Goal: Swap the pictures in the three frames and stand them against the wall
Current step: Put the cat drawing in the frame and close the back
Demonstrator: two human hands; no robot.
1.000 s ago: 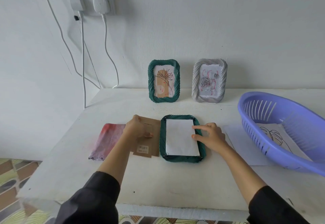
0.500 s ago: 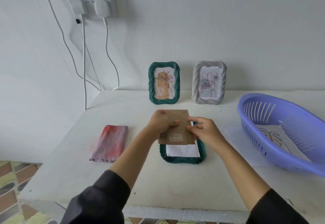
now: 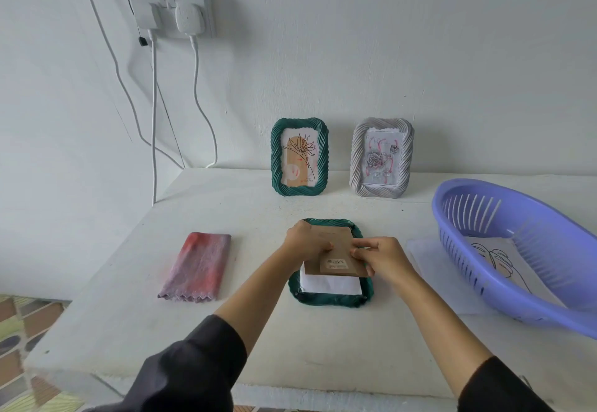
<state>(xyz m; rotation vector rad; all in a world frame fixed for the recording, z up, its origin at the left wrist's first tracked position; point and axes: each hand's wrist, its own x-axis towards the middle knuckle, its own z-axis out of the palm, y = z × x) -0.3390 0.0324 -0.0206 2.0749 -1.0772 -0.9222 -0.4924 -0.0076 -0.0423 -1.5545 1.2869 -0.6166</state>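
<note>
Pinching board point(image 3: 337, 242) by its long edges, left hand point(image 3: 307, 243) and right hand point(image 3: 384, 258) opposite. Directly over face-down frame point(image 3: 329, 298), long axes matched, pointing toward wall.

The left sleeve point(image 3: 193, 369), lower left of the frame, and the right sleeve point(image 3: 497, 389), lower right, are loose black fabric ending mid-forearm. The left hand point(image 3: 303, 243) and right hand point(image 3: 384, 258) are bare.

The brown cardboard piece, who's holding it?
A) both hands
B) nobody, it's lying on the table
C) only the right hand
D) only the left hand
A: the left hand and the right hand each grip an edge of the brown cardboard piece, over the green frame lying flat.
</note>
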